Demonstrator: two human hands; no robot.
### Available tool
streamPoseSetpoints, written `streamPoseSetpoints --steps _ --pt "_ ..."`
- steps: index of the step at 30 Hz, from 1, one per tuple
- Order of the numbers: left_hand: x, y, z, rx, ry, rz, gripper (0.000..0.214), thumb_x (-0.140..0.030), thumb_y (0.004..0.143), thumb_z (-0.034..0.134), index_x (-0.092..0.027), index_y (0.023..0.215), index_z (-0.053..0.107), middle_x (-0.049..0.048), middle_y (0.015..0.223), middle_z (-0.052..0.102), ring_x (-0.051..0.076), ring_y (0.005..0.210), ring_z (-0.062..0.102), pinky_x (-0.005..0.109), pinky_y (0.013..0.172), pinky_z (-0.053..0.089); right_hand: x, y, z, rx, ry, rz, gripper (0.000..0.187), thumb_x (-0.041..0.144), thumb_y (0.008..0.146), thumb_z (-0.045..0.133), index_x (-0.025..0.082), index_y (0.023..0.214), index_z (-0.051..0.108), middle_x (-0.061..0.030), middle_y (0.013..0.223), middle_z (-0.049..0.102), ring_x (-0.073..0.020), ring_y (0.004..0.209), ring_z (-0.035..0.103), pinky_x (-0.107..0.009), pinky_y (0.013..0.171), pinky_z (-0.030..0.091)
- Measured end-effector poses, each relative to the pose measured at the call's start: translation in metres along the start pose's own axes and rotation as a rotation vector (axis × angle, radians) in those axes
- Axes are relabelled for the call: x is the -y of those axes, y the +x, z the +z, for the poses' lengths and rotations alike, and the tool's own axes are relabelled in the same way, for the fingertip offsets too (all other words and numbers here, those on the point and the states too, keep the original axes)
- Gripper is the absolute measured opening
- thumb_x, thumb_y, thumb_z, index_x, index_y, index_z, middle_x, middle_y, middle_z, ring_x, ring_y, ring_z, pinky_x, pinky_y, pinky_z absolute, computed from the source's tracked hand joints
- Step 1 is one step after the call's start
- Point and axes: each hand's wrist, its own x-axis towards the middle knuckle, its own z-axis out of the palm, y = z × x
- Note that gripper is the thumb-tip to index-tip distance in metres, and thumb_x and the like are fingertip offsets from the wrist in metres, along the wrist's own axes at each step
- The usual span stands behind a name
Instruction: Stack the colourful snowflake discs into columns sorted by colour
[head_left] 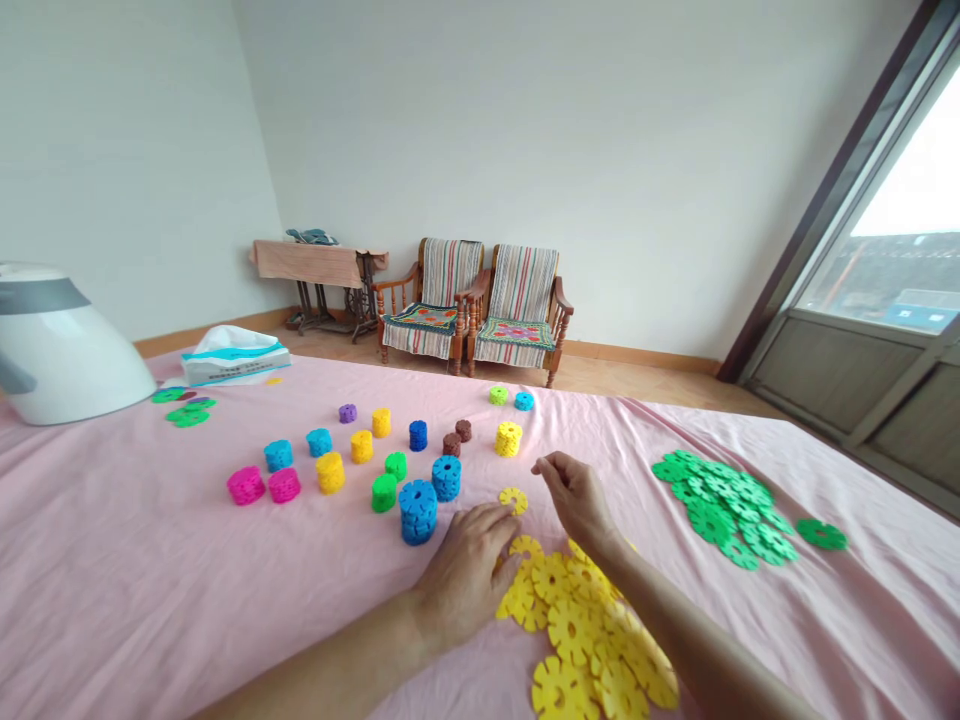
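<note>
- The left hand is palm down over the pale pink cloth-covered surface, fingers reaching forward and thumb apart from them; whether its underside presses on anything cannot be told.
- The right hand is curled, thumb and forefinger drawn together above the cloth; whether anything is pinched between them cannot be told.
- A loose heap of flat yellow plastic notched discs spreads below and between the hands, partly hidden by the right forearm and beside the left thumb.
- One single flat yellow notched disc lies just beyond the left fingertips, apart from the heap.
- A short upright stack of bright yellow notched discs stands farther out, beyond that single disc.
- Two tall stacks of blue notched discs stand just left of the left hand, one behind the other.
- Farther left are two green stacks, three orange-yellow stacks, two light-blue stacks and two magenta stacks.
- Two small brown stacks and a dark-blue stack stand behind the tall blue pair.
- To the right, well apart from the yellow heap, lies a spread heap of flat green notched discs, with one lone green disc beside it.
</note>
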Motion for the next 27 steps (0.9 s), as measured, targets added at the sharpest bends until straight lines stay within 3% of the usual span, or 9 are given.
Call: streamPoseSetpoints --steps 5,8,10,13,15,21,27 --pt "0.000 -0.001 -0.003 -0.008 -0.015 -0.001 0.026 -0.019 0.085 0.051 -0.023 0.110 0.058 0.0041 0.121 0.057 0.020 0.114 0.048 0.037 0.099 0.038 0.012 0.014 0.008 0.147 0.130 -0.058 0.030 0.037 0.086 0.042 0.015 0.086 0.062 -0.0039 0.073 0.063 -0.0147 0.071 0.058 -0.025 0.064 0.044" --pt "-0.001 -0.002 -0.003 0.000 -0.023 -0.009 0.029 -0.017 0.084 0.052 -0.024 0.111 0.057 0.0029 0.120 0.057 0.019 0.113 0.048 0.036 0.099 0.037 0.009 0.018 -0.003 0.199 0.070 -0.023 0.024 0.031 0.084 0.045 0.016 0.088 0.062 -0.0045 0.077 0.064 -0.0159 0.075 0.060 -0.028 0.069 0.046" --pt "-0.001 -0.002 -0.004 0.001 -0.035 -0.014 0.031 -0.015 0.083 0.052 -0.024 0.112 0.056 0.0023 0.118 0.056 0.019 0.112 0.048 0.035 0.099 0.037 0.006 0.016 -0.015 0.329 -0.035 -0.013 0.018 0.026 0.078 0.053 0.016 0.089 0.062 -0.0035 0.078 0.063 -0.0151 0.072 0.059 -0.027 0.066 0.047" --pt "-0.003 -0.002 -0.004 -0.010 -0.047 -0.036 0.031 -0.012 0.081 0.052 -0.024 0.110 0.056 0.0026 0.113 0.056 0.020 0.109 0.049 0.036 0.096 0.039 0.004 0.009 -0.029 0.580 -0.183 -0.092 0.036 0.018 0.065 0.063 0.019 0.100 0.058 -0.0050 0.096 0.059 -0.0153 0.081 0.058 -0.027 0.069 0.047" --pt "-0.005 -0.002 -0.004 -0.013 -0.036 -0.059 0.027 -0.013 0.081 0.052 -0.023 0.105 0.057 0.0036 0.109 0.056 0.021 0.106 0.049 0.036 0.094 0.041 0.004 0.004 -0.033 0.657 -0.249 -0.135 0.044 0.015 0.062 0.065 0.019 0.105 0.056 -0.0060 0.101 0.055 -0.0158 0.085 0.056 -0.029 0.075 0.047" --pt "-0.005 -0.003 -0.003 -0.002 0.010 -0.099 0.018 -0.015 0.080 0.052 -0.021 0.097 0.058 0.0046 0.102 0.055 0.022 0.101 0.048 0.037 0.092 0.041 0.002 0.002 -0.023 0.599 -0.356 -0.181 0.030 0.011 0.067 0.059 0.016 0.096 0.057 -0.0057 0.091 0.054 -0.0155 0.077 0.054 -0.030 0.073 0.046" --pt "-0.003 -0.003 0.000 -0.013 0.017 -0.107 0.019 -0.015 0.081 0.050 -0.020 0.098 0.057 0.0044 0.104 0.054 0.022 0.103 0.047 0.037 0.093 0.040 -0.011 0.000 -0.005 0.433 -0.287 -0.220 0.030 0.010 0.071 0.056 0.013 0.100 0.057 -0.0060 0.088 0.055 -0.0142 0.073 0.054 -0.028 0.069 0.046"
